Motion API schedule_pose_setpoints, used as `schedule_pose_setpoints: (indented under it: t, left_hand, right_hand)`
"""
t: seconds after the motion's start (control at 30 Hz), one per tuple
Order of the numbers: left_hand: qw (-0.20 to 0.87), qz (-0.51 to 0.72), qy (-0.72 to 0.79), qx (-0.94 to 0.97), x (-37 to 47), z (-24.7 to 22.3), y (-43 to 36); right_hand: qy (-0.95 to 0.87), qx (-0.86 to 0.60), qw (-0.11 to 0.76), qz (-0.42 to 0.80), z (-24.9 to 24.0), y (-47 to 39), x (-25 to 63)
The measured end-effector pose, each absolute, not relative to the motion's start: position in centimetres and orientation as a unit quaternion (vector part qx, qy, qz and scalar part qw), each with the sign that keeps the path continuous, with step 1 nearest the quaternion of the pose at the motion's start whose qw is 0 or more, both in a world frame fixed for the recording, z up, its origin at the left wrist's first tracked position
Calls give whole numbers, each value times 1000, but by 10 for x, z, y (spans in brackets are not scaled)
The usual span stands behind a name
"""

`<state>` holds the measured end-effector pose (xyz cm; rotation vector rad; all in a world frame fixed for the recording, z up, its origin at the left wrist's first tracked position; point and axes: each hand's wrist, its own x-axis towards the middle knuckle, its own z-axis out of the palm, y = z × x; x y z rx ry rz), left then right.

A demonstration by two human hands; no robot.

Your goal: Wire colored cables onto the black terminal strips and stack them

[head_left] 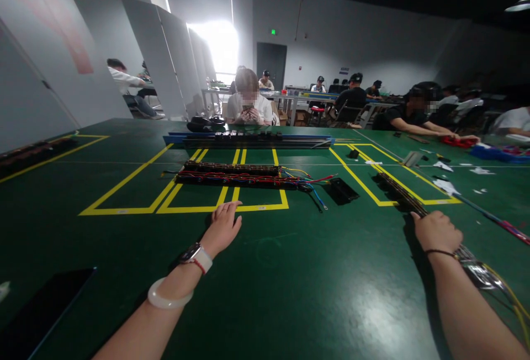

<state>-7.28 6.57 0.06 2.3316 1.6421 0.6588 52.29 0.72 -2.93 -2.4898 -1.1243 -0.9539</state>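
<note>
My right hand (438,231) is closed around a long dark strip (399,190) with yellow wires at its near end, lying across the yellow taped frame on the right. Over the green table (290,271), my left hand (224,223) is held with its fingers slightly spread and nothing in them, near the front tape line. Beyond it lies a black bundle (236,176) with red, blue and yellow wires coming out of its right end. Beside those wires sits a small black tray (343,190).
Long blue and black rails (256,140) lie along the far edge. A dark flat panel (49,307) is at the near left. White scraps and a cable (497,219) lie at the right. One person sits opposite; another works at the far right.
</note>
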Motion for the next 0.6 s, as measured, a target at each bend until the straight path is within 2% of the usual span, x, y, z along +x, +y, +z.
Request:
schedule_pose_setpoints:
  t: [0.27,0.6]
  left_hand:
    - [98,239,548,795,-73,1,66]
    - [29,302,439,846,-39,13,27]
  right_hand:
    - [-419,-811,134,-385,-1,6,496]
    - [-633,-628,211,-401,9,26,385]
